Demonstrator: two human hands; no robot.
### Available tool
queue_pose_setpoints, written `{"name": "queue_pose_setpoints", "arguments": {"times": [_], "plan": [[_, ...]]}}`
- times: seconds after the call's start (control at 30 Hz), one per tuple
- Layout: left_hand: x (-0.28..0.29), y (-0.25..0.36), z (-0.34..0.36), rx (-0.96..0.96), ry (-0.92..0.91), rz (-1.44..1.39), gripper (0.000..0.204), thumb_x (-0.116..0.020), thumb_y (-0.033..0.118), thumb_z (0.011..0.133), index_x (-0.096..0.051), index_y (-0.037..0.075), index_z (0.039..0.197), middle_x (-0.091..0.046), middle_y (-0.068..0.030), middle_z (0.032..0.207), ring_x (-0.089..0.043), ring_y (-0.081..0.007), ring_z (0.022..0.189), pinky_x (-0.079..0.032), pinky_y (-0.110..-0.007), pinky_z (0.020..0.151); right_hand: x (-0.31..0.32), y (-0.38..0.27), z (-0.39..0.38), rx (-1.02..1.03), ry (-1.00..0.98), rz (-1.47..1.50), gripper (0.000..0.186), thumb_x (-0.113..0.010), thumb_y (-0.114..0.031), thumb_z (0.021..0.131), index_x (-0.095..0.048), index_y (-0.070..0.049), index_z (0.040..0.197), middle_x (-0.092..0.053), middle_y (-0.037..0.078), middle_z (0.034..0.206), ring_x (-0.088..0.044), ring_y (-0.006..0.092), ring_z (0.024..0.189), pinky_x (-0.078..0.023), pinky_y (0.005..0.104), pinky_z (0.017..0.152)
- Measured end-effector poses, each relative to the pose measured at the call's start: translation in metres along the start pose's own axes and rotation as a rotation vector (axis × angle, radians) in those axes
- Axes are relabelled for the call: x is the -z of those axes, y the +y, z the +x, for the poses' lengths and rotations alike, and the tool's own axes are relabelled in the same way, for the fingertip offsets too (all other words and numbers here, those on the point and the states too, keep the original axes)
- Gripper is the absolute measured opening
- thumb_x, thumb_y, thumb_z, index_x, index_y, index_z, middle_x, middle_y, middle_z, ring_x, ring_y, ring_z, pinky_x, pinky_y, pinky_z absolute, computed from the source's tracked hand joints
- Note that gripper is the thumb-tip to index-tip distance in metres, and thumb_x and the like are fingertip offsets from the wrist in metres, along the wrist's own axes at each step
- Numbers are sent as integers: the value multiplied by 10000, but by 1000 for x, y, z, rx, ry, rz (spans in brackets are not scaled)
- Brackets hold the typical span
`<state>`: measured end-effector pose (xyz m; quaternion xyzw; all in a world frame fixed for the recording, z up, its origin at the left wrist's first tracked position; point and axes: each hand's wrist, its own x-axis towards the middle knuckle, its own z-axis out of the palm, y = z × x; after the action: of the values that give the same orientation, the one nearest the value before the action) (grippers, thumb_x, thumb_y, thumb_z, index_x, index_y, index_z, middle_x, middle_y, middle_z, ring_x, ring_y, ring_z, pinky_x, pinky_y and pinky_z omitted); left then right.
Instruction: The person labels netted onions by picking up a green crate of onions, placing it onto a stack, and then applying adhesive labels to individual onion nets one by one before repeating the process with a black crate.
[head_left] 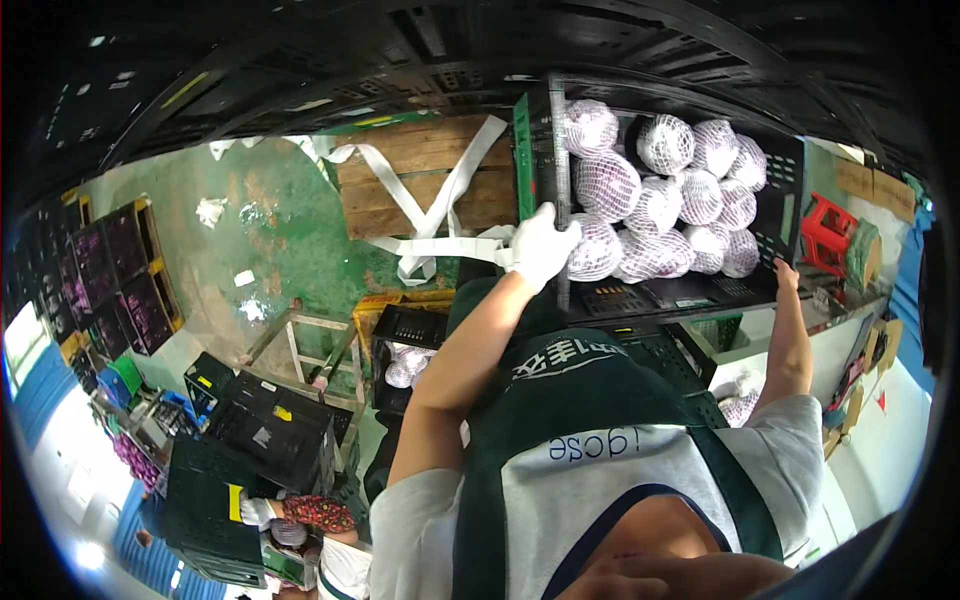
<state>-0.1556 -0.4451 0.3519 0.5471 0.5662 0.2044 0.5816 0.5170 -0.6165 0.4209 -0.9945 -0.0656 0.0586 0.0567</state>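
A black plastic crate (617, 294) holds several round pale produce items (658, 205) in mesh sleeves, stacked in rows. My left hand (541, 243), in a white glove, is closed on the crate's left rim. My right hand (786, 272), which looks bare, grips the lower right edge of the same crate, its fingertips partly hidden. White straps (435, 246) lie across a wooden board (390, 160) beside my left hand, their ends partly behind it.
Black crates form a dark band (420, 60) along the top. A wooden frame (310, 360) and more crates (265, 430) stand lower left, near a co-worker's floral sleeve (318, 513). Purple-filled crates (110, 260) are stacked far left; a red stool (825, 235) stands at right.
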Motion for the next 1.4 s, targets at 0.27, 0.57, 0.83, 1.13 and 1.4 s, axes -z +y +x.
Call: {"name": "queue_pose_setpoints", "arguments": {"times": [0.27, 0.57, 0.83, 1.13, 1.4], "plan": [[20, -11, 17, -76, -39, 58, 426, -652, 405, 788, -585, 3, 916, -639, -202, 769, -635, -358, 767, -502, -409, 721, -29, -33, -82, 134, 134, -144, 1076, -768, -559, 618, -313, 18, 1404, -368, 224, 1423, -358, 350, 1318, -326, 397, 1070], [128, -96, -18, -242, 1, -166, 328, -696, 221, 754, -644, 75, 1042, -637, -90, 899, -619, -239, 814, -497, -305, 706, -80, -167, -438, 1021, -553, 402, 649, -689, -209, 843, -371, -27, 1379, -390, 195, 1386, -370, 316, 1294, -318, 442, 1066], [290, -100, -147, 270, 734, -151, 240, -606, 213, 906, -647, -22, 929, -661, -70, 759, -560, -98, 663, -460, -251, 617, -118, -204, -570, 1100, -672, 251, 540, -607, -84, 801, -393, 67, 1273, -655, 221, 993, -646, 315, 934, -484, 334, 852], [314, -5, -164, -19, 451, -138, 172, -551, 98, 929, -636, -6, 1036, -639, -38, 817, -584, -76, 766, -454, -206, 694, -116, -221, -545, 1370, -413, 302, 864, -727, -271, 790, -231, 77, 1406, -361, 262, 1389, -359, 345, 1308, -320, 383, 1074], [353, 110, -144, -388, 69, -101, 180, -586, 138, 911, -633, 15, 1034, -636, -33, 835, -618, -82, 712, -492, -210, 632, -45, -306, -733, 1823, -1302, 307, 908, -771, -390, 718, -297, -102, 1437, -419, 205, 1380, -394, 324, 1290, -345, 424, 1058]]}}
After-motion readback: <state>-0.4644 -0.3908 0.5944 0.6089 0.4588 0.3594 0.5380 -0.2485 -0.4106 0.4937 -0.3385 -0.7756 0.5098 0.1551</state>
